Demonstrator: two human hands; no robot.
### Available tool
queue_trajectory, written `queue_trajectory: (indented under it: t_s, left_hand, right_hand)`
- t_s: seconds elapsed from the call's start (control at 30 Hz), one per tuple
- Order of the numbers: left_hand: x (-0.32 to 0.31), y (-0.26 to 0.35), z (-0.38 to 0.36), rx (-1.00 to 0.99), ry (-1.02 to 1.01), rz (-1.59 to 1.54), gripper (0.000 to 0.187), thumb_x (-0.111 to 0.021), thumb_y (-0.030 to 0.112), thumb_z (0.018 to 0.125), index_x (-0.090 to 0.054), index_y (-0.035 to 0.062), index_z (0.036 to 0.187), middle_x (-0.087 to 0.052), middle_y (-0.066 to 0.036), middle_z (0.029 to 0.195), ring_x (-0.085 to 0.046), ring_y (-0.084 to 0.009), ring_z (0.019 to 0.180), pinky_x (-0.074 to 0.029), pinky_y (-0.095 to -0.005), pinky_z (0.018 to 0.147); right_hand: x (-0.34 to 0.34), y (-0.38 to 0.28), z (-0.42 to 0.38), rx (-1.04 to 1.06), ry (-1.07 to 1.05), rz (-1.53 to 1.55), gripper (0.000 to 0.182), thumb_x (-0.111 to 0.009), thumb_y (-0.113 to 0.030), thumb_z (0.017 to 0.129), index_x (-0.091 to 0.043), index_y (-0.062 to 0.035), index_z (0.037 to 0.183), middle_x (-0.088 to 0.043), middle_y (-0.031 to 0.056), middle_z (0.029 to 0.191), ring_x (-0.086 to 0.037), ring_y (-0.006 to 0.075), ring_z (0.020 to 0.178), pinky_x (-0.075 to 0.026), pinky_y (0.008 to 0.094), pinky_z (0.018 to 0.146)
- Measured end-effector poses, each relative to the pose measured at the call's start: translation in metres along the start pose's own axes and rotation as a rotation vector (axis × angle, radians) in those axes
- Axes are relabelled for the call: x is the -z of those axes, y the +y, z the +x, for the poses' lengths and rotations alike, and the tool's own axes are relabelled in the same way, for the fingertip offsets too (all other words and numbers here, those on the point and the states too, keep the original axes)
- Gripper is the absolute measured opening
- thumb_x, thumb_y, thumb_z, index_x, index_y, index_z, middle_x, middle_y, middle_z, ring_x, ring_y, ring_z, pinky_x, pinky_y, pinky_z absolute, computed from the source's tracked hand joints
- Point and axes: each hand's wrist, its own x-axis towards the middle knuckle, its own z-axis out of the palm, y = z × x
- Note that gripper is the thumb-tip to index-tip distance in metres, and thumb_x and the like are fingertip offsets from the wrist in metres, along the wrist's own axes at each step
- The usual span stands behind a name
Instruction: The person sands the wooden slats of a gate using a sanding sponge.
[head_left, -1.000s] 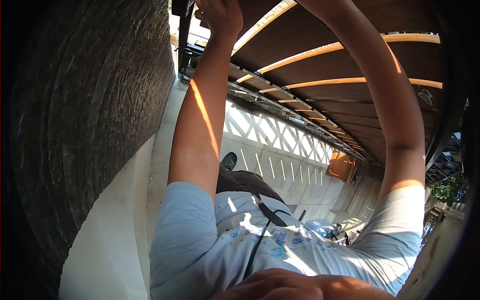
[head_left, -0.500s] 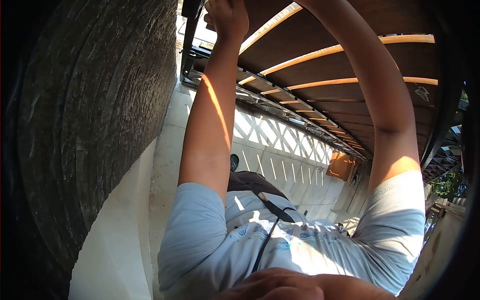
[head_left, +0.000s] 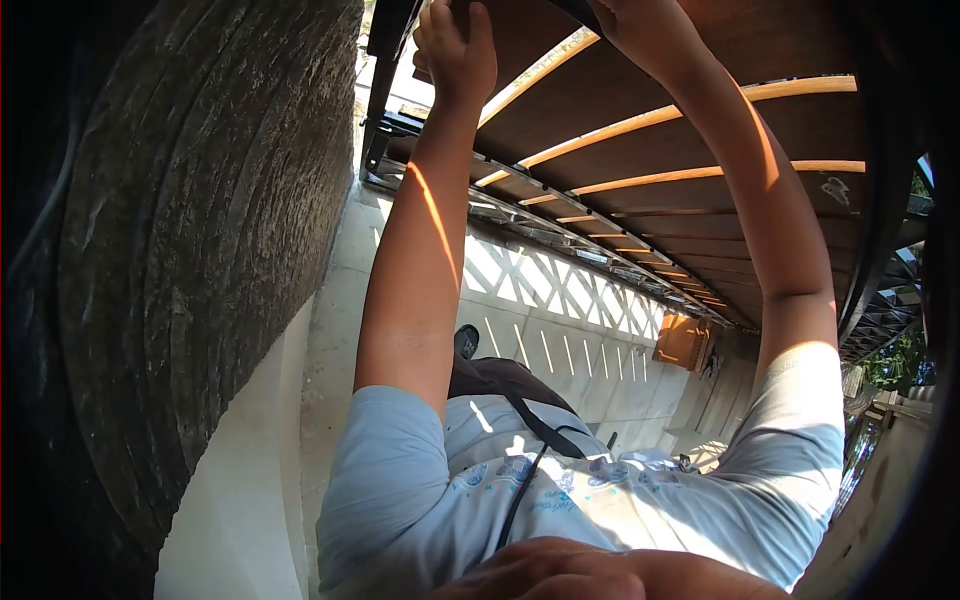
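Observation:
My left hand is raised at the top, beside a black metal frame and in front of the underside of a brown slatted panel. Its thumb stands apart from the fingers, and no held object shows. At the top edge, my right hand reaches up beside a dark bar at the panel. The fingers of that hand are mostly cut off by the frame, so its grip is hidden.
A rough dark brown textured surface fills the left side. Below lies a pale tiled floor with sunlight stripes. An orange-brown box-like object stands beyond the panel. Dark metal lattice and green leaves show at the right.
My left hand has come slightly lower into view, its thumb now apart from the fingers. More of my right hand shows at the top edge. The view has shifted slightly.

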Motion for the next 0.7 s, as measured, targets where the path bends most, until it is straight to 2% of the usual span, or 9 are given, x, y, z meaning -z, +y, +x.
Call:
queue_trajectory:
  t_s: [0.07, 0.2, 0.3, 0.47, 0.5, 0.53, 0.6, 0.67, 0.7]
  left_hand:
    - [-0.001, 0.001, -0.005, -0.028, 0.024, -0.028, 0.073, -0.038, 0.066, 0.104, -0.045, 0.0108, 0.152, -0.045, -0.019, 0.154, -0.038, -0.0409, 0.143, -0.028, -0.0587, 0.117]
    - [-0.003, -0.006, 0.0, -0.049, 0.006, -0.133, 0.076, -0.038, 0.067, 0.104, -0.045, 0.0097, 0.152, -0.045, -0.019, 0.153, -0.039, -0.0408, 0.143, -0.028, -0.0592, 0.117]
    - [-0.001, -0.01, -0.002, -0.037, -0.007, -0.086, 0.072, -0.042, 0.064, 0.105, -0.044, 0.0094, 0.152, -0.045, -0.019, 0.154, -0.038, -0.0408, 0.143, -0.029, -0.0573, 0.117]
    - [-0.005, 0.003, -0.007, 0.002, 0.013, -0.069, 0.071, -0.044, 0.061, 0.105, -0.041, 0.0107, 0.154, -0.042, -0.018, 0.155, -0.036, -0.0396, 0.144, -0.03, -0.053, 0.118]
    - [-0.01, 0.004, -0.005, -0.058, 0.145, -0.08, 0.06, -0.053, 0.051, 0.104, -0.053, 0.0067, 0.145, -0.057, -0.018, 0.141, -0.049, -0.0379, 0.135, -0.035, -0.0524, 0.113]
    - [-0.008, 0.002, -0.008, -0.058, 0.135, -0.082, 0.06, -0.053, 0.051, 0.104, -0.053, 0.0067, 0.145, -0.057, -0.018, 0.141, -0.049, -0.0379, 0.135, -0.035, -0.0524, 0.113]
    - [0.002, -0.004, -0.005, -0.116, 0.015, -0.217, 0.054, -0.044, 0.05, 0.107, -0.053, 0.0063, 0.138, -0.05, -0.019, 0.138, -0.046, -0.0385, 0.127, -0.035, -0.0524, 0.109]
    - [-0.001, -0.014, 0.001, -0.107, 0.018, -0.192, 0.059, -0.047, 0.053, 0.105, -0.05, 0.0108, 0.146, -0.052, -0.015, 0.145, -0.046, -0.0369, 0.135, -0.037, -0.0508, 0.113]
    - [-0.003, -0.013, 0.001, -0.134, 0.052, -0.145, 0.058, -0.047, 0.053, 0.106, -0.05, 0.0106, 0.145, -0.052, -0.015, 0.145, -0.046, -0.0368, 0.134, -0.036, -0.05, 0.113]
  right_hand:
    - [-0.005, -0.005, 0.022, -0.117, -0.18, -0.057, 0.012, -0.063, -0.008, 0.093, -0.071, -0.0038, 0.1, -0.068, 0.0155, 0.103, -0.067, 0.0354, 0.098, -0.055, 0.0424, 0.081]
    - [-0.03, -0.004, 0.046, -0.048, -0.042, -0.059, 0.012, -0.065, -0.009, 0.092, -0.071, -0.0049, 0.101, -0.068, 0.0137, 0.099, -0.068, 0.0343, 0.091, -0.055, 0.0432, 0.08]
    - [-0.001, 0.002, -0.019, -0.007, 0.062, -0.049, 0.012, -0.066, -0.007, 0.09, -0.071, -0.0048, 0.101, -0.067, 0.0142, 0.095, -0.068, 0.0344, 0.092, -0.056, 0.0424, 0.081]
    - [-0.02, -0.002, 0.031, -0.053, -0.126, -0.127, 0.012, -0.065, -0.006, 0.09, -0.072, -0.0051, 0.1, -0.069, 0.0164, 0.098, -0.069, 0.0364, 0.091, -0.057, 0.0422, 0.083]
    - [-0.027, -0.003, 0.042, -0.054, -0.09, -0.151, 0.013, -0.065, -0.006, 0.09, -0.072, -0.0056, 0.1, -0.069, 0.0164, 0.098, -0.069, 0.0369, 0.09, -0.057, 0.0426, 0.082]
    - [-0.031, -0.006, 0.044, -0.064, -0.058, -0.173, 0.013, -0.064, -0.005, 0.091, -0.073, -0.0061, 0.1, -0.069, 0.0164, 0.098, -0.069, 0.0373, 0.09, -0.057, 0.0429, 0.082]
    - [-0.006, -0.006, 0.003, -0.123, -0.036, -0.095, 0.013, -0.063, -0.007, 0.092, -0.073, -0.0074, 0.101, -0.07, 0.0152, 0.097, -0.07, 0.037, 0.091, -0.058, 0.0422, 0.081]
    - [0.008, -0.007, -0.021, -0.179, -0.053, 0.008, 0.012, -0.061, -0.008, 0.094, -0.073, -0.008, 0.098, -0.07, 0.0134, 0.097, -0.07, 0.0364, 0.092, -0.058, 0.0416, 0.08]
    - [0.005, -0.006, -0.016, -0.021, 0.089, -0.058, 0.017, -0.061, -0.007, 0.094, -0.073, -0.0074, 0.106, -0.071, 0.0138, 0.101, -0.071, 0.0351, 0.093, -0.059, 0.0409, 0.082]
